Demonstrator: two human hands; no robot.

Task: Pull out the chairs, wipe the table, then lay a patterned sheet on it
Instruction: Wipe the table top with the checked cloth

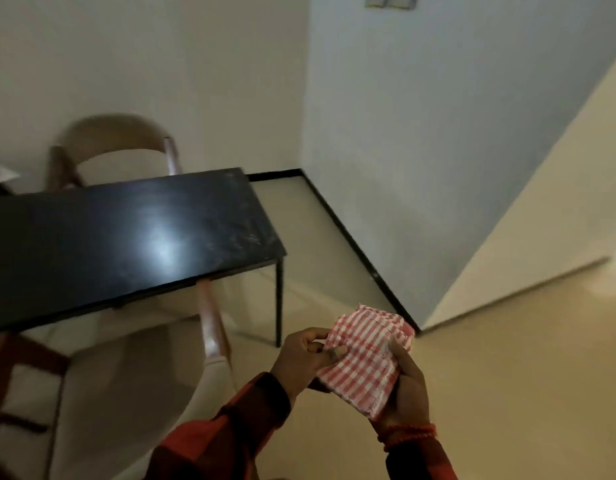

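Note:
A folded red-and-white checked cloth [367, 355] is held in front of me, to the right of the table. My left hand [304, 358] pinches its left edge, and my right hand [408, 386] grips it from below on the right. The black table [102, 237] stretches across the left, its top bare and glossy. One wooden chair with a pale seat [126, 368] stands at the near side, partly under the table edge. A second chair [116, 150] shows its curved back behind the table's far side.
White walls meet in a corner behind the table, with a black skirting [355, 244] along the floor. A cream door or panel [542, 220] slants at the right. A white paper corner [1, 174] lies at the far left. Beige floor spreads to the right.

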